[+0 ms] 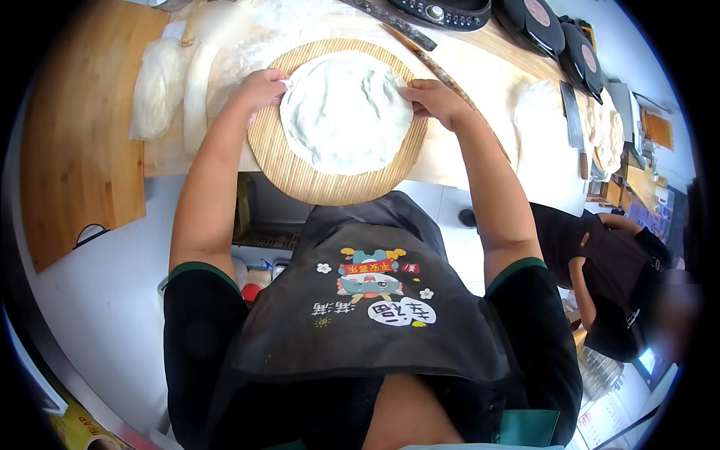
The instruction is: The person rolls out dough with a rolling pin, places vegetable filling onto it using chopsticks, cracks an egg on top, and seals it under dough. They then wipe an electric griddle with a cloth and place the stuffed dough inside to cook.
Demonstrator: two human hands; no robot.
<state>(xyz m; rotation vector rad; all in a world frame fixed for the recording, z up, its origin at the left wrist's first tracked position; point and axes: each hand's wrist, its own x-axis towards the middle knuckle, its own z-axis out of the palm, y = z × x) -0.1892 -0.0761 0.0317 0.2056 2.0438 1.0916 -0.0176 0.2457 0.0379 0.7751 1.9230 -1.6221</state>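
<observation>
A flat round of white dough [345,112] lies on a round, ridged wooden board [337,189], whose near side juts past the worktop's front edge. My left hand [264,91] pinches the dough's edge at the upper left. At the upper right, my right hand [435,102] grips the opposite edge between thumb and fingers. The dough's surface is wrinkled, with soft folds across its middle and right side.
Covered dough [157,90] and a long pale strip [197,97] lie left. A thin stick [450,81] slants behind my right hand. A cleaver [571,112] lies right, near black round appliances [529,26]. Another person [600,262] stands at right.
</observation>
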